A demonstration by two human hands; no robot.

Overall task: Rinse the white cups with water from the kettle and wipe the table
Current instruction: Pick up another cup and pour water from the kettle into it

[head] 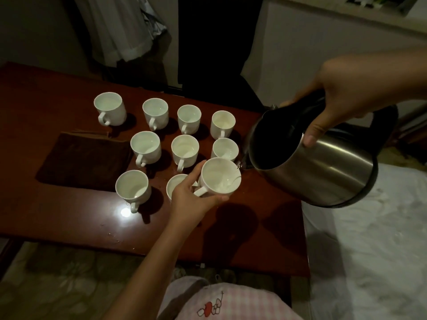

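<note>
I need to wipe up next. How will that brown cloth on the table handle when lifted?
The brown cloth lies flat and folded, so it probably droops limply and unfolds. It looks like soft towelling, likely light and unlikely to slip from a hand.

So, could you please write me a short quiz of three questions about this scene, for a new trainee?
1. True or false: the left hand holds a white cup lifted off the table.
2. Which side of the cups does the brown cloth lie on? A) left B) right C) under them
3. Fill in: the right hand tilts the ______ so that its spout is at the held cup's rim.

Key
1. True; its shadow falls on the table below.
2. A
3. kettle
</note>
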